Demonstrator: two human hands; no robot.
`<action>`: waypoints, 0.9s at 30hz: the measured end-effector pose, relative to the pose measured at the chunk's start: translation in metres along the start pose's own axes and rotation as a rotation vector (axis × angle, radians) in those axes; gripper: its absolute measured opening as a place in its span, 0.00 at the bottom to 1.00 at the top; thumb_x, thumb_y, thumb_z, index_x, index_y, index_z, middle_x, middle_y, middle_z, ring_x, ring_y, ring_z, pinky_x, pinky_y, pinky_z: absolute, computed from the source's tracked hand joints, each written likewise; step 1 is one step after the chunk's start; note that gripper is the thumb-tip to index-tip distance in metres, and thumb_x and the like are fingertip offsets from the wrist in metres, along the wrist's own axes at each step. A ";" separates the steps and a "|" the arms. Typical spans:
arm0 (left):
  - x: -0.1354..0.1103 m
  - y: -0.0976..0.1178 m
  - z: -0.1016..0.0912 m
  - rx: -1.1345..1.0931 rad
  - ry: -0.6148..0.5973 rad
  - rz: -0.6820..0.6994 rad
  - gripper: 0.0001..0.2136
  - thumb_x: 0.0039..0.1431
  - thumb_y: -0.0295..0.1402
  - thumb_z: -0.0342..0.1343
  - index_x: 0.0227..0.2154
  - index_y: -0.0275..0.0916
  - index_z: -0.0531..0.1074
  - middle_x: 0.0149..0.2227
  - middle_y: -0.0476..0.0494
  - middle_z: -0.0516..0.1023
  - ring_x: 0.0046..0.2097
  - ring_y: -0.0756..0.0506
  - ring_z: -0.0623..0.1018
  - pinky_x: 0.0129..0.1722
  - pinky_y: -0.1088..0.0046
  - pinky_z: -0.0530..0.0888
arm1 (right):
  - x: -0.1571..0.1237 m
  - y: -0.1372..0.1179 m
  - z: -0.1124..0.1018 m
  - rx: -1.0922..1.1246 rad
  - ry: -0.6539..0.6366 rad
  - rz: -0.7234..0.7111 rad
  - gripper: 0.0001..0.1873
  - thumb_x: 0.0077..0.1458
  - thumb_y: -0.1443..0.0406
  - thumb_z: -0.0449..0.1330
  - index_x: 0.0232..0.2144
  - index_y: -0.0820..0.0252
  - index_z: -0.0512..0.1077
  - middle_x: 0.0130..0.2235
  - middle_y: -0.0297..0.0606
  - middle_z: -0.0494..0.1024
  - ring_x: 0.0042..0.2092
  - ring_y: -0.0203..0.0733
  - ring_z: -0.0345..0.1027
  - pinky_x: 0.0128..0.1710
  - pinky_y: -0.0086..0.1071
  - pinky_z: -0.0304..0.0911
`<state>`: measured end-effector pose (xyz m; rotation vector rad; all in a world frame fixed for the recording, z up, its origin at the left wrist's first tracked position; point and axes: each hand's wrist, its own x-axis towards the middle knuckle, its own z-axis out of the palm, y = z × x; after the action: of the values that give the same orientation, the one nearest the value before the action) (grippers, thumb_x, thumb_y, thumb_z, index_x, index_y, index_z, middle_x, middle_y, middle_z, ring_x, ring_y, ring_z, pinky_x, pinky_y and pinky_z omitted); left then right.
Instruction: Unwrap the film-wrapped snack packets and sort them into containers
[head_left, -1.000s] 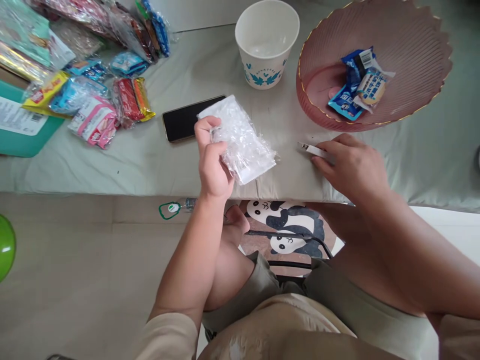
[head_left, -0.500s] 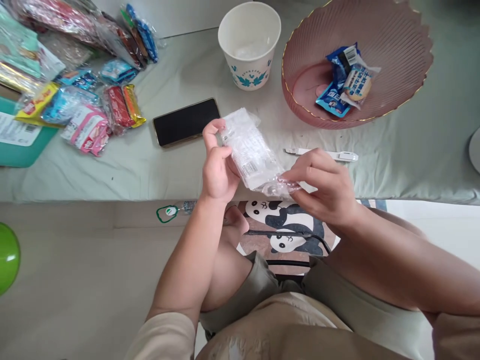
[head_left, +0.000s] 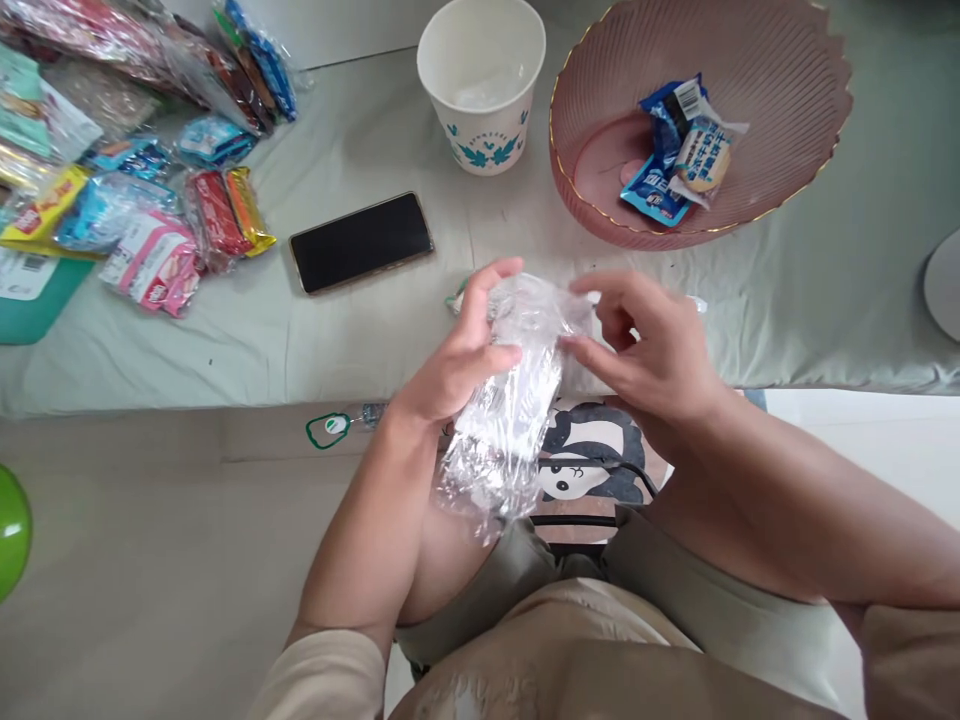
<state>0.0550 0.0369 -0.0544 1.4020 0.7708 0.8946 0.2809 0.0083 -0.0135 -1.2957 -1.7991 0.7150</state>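
A crinkled clear plastic packet (head_left: pixel 510 400) hangs over the table's front edge, its shiny lower end above my lap. My left hand (head_left: pixel 457 350) grips its left side, thumb across the front and fingers bent around the top. At the packet's upper right corner, my right hand (head_left: pixel 652 340) holds the loose film with thumb and fingertips. What lies inside the packet is hard to make out through the glare. Behind my right hand, only the white end of a slim cutter (head_left: pixel 699 303) shows on the cloth.
A black phone (head_left: pixel 361 243) lies left of the hands. Behind stand a white paper cup (head_left: pixel 487 130) and a pink ribbed bowl (head_left: pixel 772 110) holding wrapped snacks (head_left: pixel 701 160). Several snack packets (head_left: pixel 154 260) are heaped at left. Below the table edge is a panda mat (head_left: pixel 592 440).
The packet has been turned, so its printed, barcoded face no longer shows and a shiny side hangs down. My right hand has moved up to its upper corner.
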 end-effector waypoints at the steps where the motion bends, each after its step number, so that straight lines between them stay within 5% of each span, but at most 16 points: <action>1: -0.002 0.004 0.001 -0.015 -0.065 -0.029 0.28 0.61 0.45 0.64 0.64 0.58 0.66 0.46 0.45 0.81 0.41 0.41 0.83 0.37 0.58 0.85 | 0.000 -0.001 0.000 0.030 0.004 0.081 0.08 0.62 0.58 0.66 0.36 0.55 0.75 0.22 0.29 0.64 0.24 0.34 0.56 0.27 0.34 0.56; 4: -0.007 0.014 0.005 -0.109 -0.167 -0.123 0.31 0.60 0.43 0.65 0.66 0.59 0.64 0.45 0.46 0.81 0.37 0.43 0.82 0.35 0.61 0.84 | 0.003 0.000 0.001 0.285 0.081 0.288 0.16 0.65 0.51 0.62 0.30 0.54 0.72 0.18 0.27 0.62 0.19 0.32 0.54 0.21 0.31 0.52; 7: -0.009 0.017 0.009 -0.224 -0.111 -0.189 0.31 0.60 0.42 0.64 0.65 0.58 0.65 0.46 0.47 0.81 0.41 0.41 0.83 0.40 0.59 0.85 | 0.008 0.006 0.004 0.605 0.239 0.379 0.17 0.62 0.52 0.65 0.29 0.54 0.67 0.17 0.24 0.62 0.16 0.30 0.53 0.17 0.28 0.49; 10: -0.007 0.015 0.013 -0.357 -0.010 -0.239 0.26 0.61 0.41 0.60 0.63 0.56 0.68 0.49 0.47 0.81 0.45 0.39 0.84 0.44 0.57 0.84 | 0.010 0.011 0.007 0.718 0.349 0.417 0.14 0.62 0.55 0.64 0.33 0.53 0.64 0.26 0.26 0.72 0.20 0.31 0.64 0.19 0.27 0.54; 13: -0.001 0.009 0.014 -0.384 0.132 -0.242 0.24 0.61 0.38 0.57 0.61 0.54 0.70 0.51 0.46 0.81 0.49 0.38 0.84 0.46 0.58 0.84 | 0.006 0.011 0.011 0.652 0.316 0.312 0.12 0.63 0.55 0.62 0.45 0.46 0.64 0.47 0.33 0.78 0.38 0.37 0.78 0.34 0.32 0.69; 15: 0.004 0.004 0.013 -0.365 0.207 -0.212 0.27 0.58 0.34 0.60 0.61 0.54 0.70 0.52 0.46 0.80 0.53 0.37 0.83 0.49 0.58 0.83 | 0.001 0.011 0.014 0.532 0.296 0.208 0.14 0.64 0.54 0.62 0.47 0.45 0.63 0.52 0.36 0.75 0.48 0.41 0.76 0.42 0.36 0.72; 22: 0.005 0.001 0.021 -0.294 0.166 -0.168 0.28 0.58 0.35 0.67 0.61 0.54 0.70 0.54 0.45 0.80 0.60 0.34 0.80 0.58 0.51 0.79 | -0.010 0.003 0.031 0.221 0.031 0.149 0.25 0.55 0.50 0.68 0.47 0.54 0.65 0.48 0.42 0.74 0.46 0.45 0.70 0.41 0.40 0.70; 27: 0.004 -0.002 0.023 -0.246 0.163 -0.167 0.29 0.59 0.33 0.67 0.63 0.53 0.69 0.56 0.44 0.79 0.56 0.37 0.81 0.59 0.55 0.77 | 0.000 0.000 0.037 0.177 0.010 0.285 0.08 0.56 0.62 0.62 0.33 0.56 0.66 0.33 0.34 0.72 0.34 0.37 0.64 0.35 0.35 0.63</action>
<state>0.0773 0.0291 -0.0547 1.0435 0.8564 0.9458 0.2491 0.0088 -0.0332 -1.4460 -1.5197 0.9974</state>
